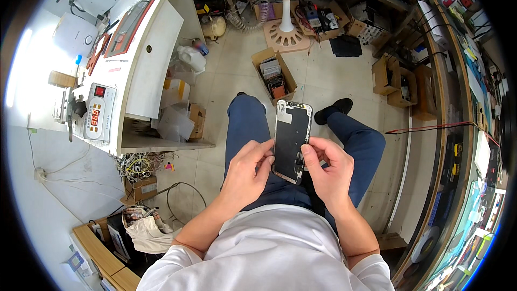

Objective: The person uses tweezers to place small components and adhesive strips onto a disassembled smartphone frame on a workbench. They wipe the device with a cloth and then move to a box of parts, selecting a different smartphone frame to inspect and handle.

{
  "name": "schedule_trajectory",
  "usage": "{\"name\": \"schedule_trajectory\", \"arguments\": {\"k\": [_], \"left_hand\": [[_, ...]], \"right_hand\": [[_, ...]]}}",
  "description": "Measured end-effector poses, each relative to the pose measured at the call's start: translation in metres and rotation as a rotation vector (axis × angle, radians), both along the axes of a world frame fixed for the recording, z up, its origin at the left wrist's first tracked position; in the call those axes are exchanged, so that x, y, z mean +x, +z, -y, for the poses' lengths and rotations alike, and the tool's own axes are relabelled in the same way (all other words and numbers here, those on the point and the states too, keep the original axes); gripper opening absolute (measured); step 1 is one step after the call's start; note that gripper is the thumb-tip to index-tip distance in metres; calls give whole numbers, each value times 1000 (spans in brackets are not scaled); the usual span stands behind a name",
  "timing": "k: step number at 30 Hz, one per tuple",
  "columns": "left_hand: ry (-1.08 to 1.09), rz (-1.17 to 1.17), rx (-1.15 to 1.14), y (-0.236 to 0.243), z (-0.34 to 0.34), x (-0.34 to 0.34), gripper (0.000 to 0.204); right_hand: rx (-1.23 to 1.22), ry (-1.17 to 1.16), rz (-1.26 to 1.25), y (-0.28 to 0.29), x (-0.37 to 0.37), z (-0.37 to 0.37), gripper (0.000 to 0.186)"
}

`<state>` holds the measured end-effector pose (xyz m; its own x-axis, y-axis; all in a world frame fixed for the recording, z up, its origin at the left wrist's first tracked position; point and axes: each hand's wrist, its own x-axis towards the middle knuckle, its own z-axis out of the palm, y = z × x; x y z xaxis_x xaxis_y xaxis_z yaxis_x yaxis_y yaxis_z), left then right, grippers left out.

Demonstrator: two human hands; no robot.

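Observation:
Above my lap I hold a phone screen assembly (291, 134), its dark back side turned up toward me, with a silvery frame and a pale label patch near the top. My left hand (249, 170) grips its left edge between thumb and fingers. On the opposite edge, my right hand (329, 170) pinches it, the thumb lying on the back near the edge. A small dark flex cable part (299, 157) shows beside the right thumb. The fingers beneath the screen are partly hidden.
To the left stands a white workbench (161, 48) bearing a controller with a red display (99, 112). A cardboard box of flat parts (288, 78) sits on the floor ahead, before a fan base (287, 35). Cluttered shelving (458, 102) runs along the right. Tangled cables (141, 167) hang low left.

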<state>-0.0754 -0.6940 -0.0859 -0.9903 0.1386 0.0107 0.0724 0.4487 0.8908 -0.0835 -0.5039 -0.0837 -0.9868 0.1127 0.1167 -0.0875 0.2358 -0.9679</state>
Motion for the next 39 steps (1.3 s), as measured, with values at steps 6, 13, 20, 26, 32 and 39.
{"name": "schedule_trajectory", "arguments": {"k": [6,13,20,26,32,39], "left_hand": [[6,-1,5,-1,0,0,35],[-61,-30,173,13,1,2,35],[-112,26,250,16,4,3,31],[70,71,382,4,5,-2,23],[107,40,342,7,7,-5,20],[68,40,340,6,11,-5,19]], "right_hand": [[41,-14,-6,-2,0,-1,13],[-420,24,360,-28,-8,-14,22],[-581,79,381,-34,-5,-16,24],[-601,132,342,-25,2,-12,22],[-535,167,315,-24,7,-10,24],[-483,180,275,-22,7,-7,24]]}}
